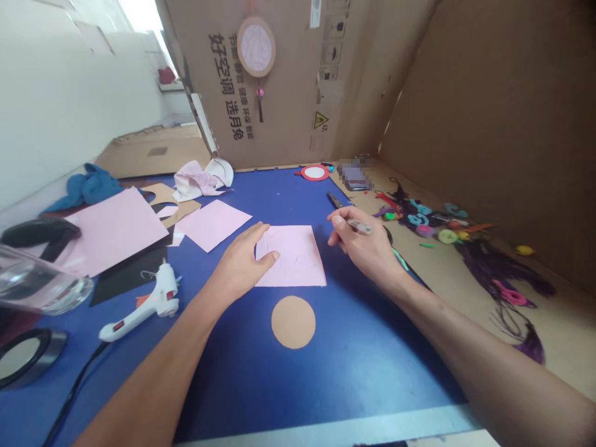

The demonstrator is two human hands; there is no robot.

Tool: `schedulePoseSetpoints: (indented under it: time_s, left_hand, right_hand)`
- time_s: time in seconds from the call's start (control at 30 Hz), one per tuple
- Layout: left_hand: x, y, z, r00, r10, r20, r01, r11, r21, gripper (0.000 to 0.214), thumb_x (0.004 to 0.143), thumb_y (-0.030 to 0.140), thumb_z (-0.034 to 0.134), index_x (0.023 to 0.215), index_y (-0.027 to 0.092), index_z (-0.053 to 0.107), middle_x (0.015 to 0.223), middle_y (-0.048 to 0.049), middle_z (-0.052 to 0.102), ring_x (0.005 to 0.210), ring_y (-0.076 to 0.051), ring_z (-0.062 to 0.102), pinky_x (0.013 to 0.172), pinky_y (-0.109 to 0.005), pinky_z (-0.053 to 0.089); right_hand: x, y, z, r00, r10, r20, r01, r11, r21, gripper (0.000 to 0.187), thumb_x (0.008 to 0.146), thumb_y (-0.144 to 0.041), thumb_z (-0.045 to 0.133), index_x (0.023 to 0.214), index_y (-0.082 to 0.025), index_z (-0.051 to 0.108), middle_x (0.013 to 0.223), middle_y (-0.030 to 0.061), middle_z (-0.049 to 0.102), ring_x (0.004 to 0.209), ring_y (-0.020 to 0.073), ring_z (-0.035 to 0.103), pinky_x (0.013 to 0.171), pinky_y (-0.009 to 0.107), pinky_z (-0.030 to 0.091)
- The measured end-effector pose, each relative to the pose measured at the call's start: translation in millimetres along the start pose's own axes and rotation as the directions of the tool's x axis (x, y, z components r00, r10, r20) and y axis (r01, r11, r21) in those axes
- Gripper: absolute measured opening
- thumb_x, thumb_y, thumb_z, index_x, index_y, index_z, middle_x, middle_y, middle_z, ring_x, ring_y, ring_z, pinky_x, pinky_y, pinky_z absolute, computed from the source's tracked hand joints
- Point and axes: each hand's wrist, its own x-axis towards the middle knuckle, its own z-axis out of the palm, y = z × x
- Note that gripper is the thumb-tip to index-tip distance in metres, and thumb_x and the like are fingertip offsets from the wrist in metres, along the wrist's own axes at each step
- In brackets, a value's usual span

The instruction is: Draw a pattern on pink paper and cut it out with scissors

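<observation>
My left hand (244,257) lies on the left edge of a pink paper square (298,248), thumb spread away from the fingers. Faint pencil-like lines run across the square. Right of the paper, my right hand (361,239) is closed around a pen (359,226). A dark, slim piece (334,200) sticks out beyond those fingers; whether it belongs to the pen I cannot tell. Just below the paper, a round brown cardboard disc (293,323) rests flat on the blue table (316,391).
On the left are a white glue gun (149,304), pink sheets (216,225), a clear container (51,288) and a tape roll (32,357). Purple tassels (493,267) and small trinkets lie right. Behind, a round ornament (256,47) hangs on a cardboard wall (288,118).
</observation>
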Motion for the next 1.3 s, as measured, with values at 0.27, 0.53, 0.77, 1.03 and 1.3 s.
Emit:
schedulePoseSetpoints:
  time_s: [0.27, 0.53, 0.77, 1.03, 1.3]
  left_hand:
    - [-1.1, -2.6, -7.8, 0.991, 0.026, 0.135, -0.034, 0.998, 0.059, 0.087, 0.091, 0.052, 0.070, 0.167, 0.018, 0.048, 0.177, -0.0166, 0.044, 0.166, -0.035, 0.039, 0.135, -0.055, 0.032]
    - [-3.1, -1.0, -6.4, 0.983, 0.036, 0.180, -0.057, 0.992, 0.111, 0.090, 0.087, 0.049, 0.074, 0.166, 0.017, 0.049, 0.177, -0.0188, 0.044, 0.165, -0.035, 0.040, 0.135, -0.053, 0.033]
    - [-4.8, -3.8, 6.3, 0.988, 0.043, 0.147, -0.069, 0.982, 0.175, 0.085, 0.090, 0.054, 0.073, 0.164, 0.018, 0.050, 0.174, -0.0194, 0.049, 0.163, -0.038, 0.043, 0.132, -0.056, 0.036]
    - [-4.8, -2.2, 20.1, 0.994, -0.028, 0.105, -0.001, 0.965, 0.264, 0.083, 0.098, 0.056, 0.067, 0.166, 0.014, 0.047, 0.179, -0.0232, 0.038, 0.167, -0.039, 0.036, 0.134, -0.060, 0.031]
    - [-6.9, 4.3, 24.1, 0.995, -0.049, 0.082, 0.022, 0.952, 0.305, 0.079, 0.102, 0.055, 0.066, 0.167, 0.013, 0.048, 0.178, -0.0223, 0.039, 0.167, -0.039, 0.035, 0.135, -0.060, 0.028]
  right_hand:
    - [-4.9, -3.4, -2.1, 0.985, -0.037, 0.170, 0.127, 0.818, -0.560, 0.013, 0.098, -0.023, 0.061, 0.108, -0.025, 0.069, 0.082, 0.0021, 0.076, 0.072, 0.0216, 0.067, 0.065, 0.031, 0.039]
    - [-13.5, -10.9, 5.5, 0.972, 0.063, 0.226, 0.123, 0.684, -0.719, 0.012, 0.099, -0.032, 0.067, 0.109, -0.025, 0.068, 0.089, 0.0069, 0.078, 0.081, 0.0267, 0.073, 0.062, 0.032, 0.033]
    - [-17.5, -21.4, 7.3, 0.951, 0.154, 0.267, 0.063, 0.752, -0.657, 0.009, 0.096, -0.031, 0.070, 0.103, -0.025, 0.065, 0.091, 0.0058, 0.077, 0.080, 0.0244, 0.070, 0.064, 0.031, 0.037]
    - [-13.3, -15.0, 4.7, 0.952, 0.187, 0.243, 0.034, 0.723, -0.690, 0.013, 0.097, -0.032, 0.070, 0.107, -0.025, 0.066, 0.095, 0.0057, 0.079, 0.080, 0.0237, 0.071, 0.064, 0.030, 0.036]
    - [-17.4, -23.1, 3.8, 0.937, 0.226, 0.267, 0.061, 0.645, -0.761, 0.025, 0.093, -0.017, 0.066, 0.116, -0.027, 0.068, 0.102, 0.0068, 0.081, 0.089, 0.0266, 0.074, 0.063, 0.032, 0.033]
